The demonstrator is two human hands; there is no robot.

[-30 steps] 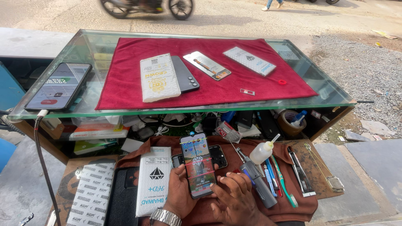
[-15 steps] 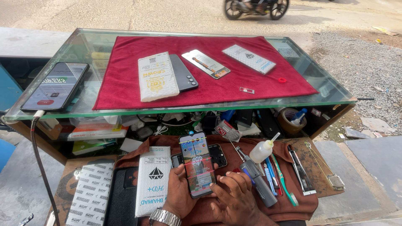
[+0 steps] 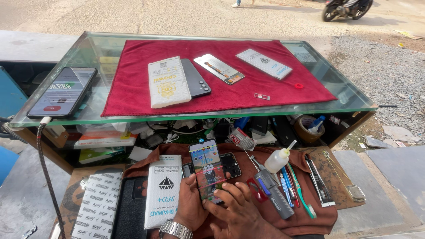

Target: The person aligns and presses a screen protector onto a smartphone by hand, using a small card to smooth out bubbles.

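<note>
I had the lit phone (image 3: 207, 170) clasped in my left hand (image 3: 189, 204) while my right hand (image 3: 237, 208) pressed its lower screen, so one slip risked dropping it onto the dark phone (image 3: 230, 164) just behind.

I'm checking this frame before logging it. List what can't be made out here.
Head view only:
- Lower end of the lit phone: covered by the left hand and right hand.
- Second phone: partly behind the lit one.
- Shelf clutter under the glass top: shaded, overlapping.
- Motorbike: cut by the top edge.
- Wristwatch: cut by the bottom edge.
</note>
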